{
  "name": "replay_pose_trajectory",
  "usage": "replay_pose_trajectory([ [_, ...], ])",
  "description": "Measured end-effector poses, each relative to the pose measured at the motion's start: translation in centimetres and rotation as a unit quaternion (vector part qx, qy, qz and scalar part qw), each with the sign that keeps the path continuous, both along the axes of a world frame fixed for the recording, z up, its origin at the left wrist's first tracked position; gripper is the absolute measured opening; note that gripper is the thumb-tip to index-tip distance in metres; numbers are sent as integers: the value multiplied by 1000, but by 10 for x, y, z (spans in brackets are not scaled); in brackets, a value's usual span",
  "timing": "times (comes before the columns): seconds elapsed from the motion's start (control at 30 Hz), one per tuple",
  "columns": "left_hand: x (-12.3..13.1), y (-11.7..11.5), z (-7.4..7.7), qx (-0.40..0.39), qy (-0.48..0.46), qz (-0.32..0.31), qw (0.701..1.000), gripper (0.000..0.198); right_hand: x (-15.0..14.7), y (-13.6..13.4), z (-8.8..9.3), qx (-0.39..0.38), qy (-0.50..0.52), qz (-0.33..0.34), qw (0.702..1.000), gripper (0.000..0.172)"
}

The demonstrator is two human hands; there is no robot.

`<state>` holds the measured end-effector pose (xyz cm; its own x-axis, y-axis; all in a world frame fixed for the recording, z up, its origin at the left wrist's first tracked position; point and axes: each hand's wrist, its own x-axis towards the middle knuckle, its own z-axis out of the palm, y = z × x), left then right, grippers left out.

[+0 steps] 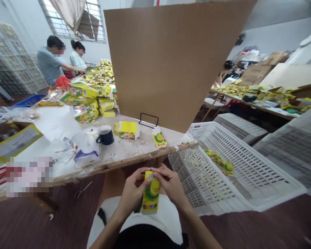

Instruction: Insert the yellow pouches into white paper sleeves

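Between my two hands, above my lap, is a small yellow-and-green printed carton (152, 193), held upright with its barcode end towards the table. My left hand (134, 188) grips its left side, thumb on the front face and fingers at the top edge. My right hand (169, 181) pinches the top right corner, its fingertips meeting the left ones at the top end. Whether that end is folded closed is hidden by the fingers. Just beyond, at the table edge, lies a similar flat yellow carton (159, 139). A larger yellow box (127, 129) lies left of it.
A large cardboard sheet (168, 65) stands on the table (124, 152) in a black wire stand (148, 120). A dark mug (105, 135) and stacked yellow packs (85, 112) are to the left. A white plastic crate (272, 193) holding yellow cartons is at right. Two people work beyond.
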<state>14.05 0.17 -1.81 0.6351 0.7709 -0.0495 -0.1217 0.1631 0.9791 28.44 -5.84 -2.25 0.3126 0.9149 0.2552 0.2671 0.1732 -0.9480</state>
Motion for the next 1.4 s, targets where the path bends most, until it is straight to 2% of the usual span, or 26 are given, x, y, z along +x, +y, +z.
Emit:
replay_pose_trajectory([
  [0.07, 0, 1, 0, 26, 11, 19, 999, 31, 8, -3, 3, 10, -63, -7, 998, 21],
  [0.13, -2, 4, 0, 41, 10, 42, 998, 38, 32, -5, 10, 38, -167, -93, 981, 21],
  [0.17, -3, 7, 0, 45, 6, 54, 997, 45, 50, -5, 15, 56, -227, -167, 958, 23],
  [0.23, -5, 13, -2, 52, 2, 76, 996, 57, 87, 1, 25, 85, -332, -360, 867, 26],
  [0.27, -6, 15, -3, 55, 5, 81, 995, 58, 103, 8, 29, 80, -368, -420, 826, 30],
  [0.3, -7, 17, -5, 56, 12, 80, 995, 55, 115, 17, 30, 55, -399, -438, 804, 35],
  [0.37, -6, 16, -9, 53, 27, 68, 996, 45, 124, 42, 26, -49, -459, -378, 803, 40],
  [0.47, -3, 11, -12, 48, 38, 32, 998, 36, 111, 90, 7, -184, -504, -245, 807, 36],
  [0.6, -3, 9, -9, 63, 49, 24, 997, 33, 89, 141, -18, -259, -507, -214, 794, 44],
  [0.73, -5, 15, -6, 71, 61, 40, 995, 33, 92, 161, -21, -314, -510, -192, 777, 33],
  [0.83, -4, 15, -7, 57, 58, 32, 996, 32, 98, 162, -18, -329, -514, -178, 772, 25],
  [1.07, -1, 11, -7, 38, 44, 18, 998, 29, 84, 159, -16, -290, -526, -183, 778, 27],
  [1.2, -5, 16, -9, 24, 24, 33, 999, 32, 76, 157, 6, -233, -519, -192, 800, 17],
  [1.3, -5, 22, -17, 4, 11, 62, 998, 43, 58, 135, 27, -158, -514, -206, 817, 18],
  [1.4, -4, 24, -21, -67, -51, 124, 989, 58, 13, 91, 32, -86, -508, -182, 838, 16],
])
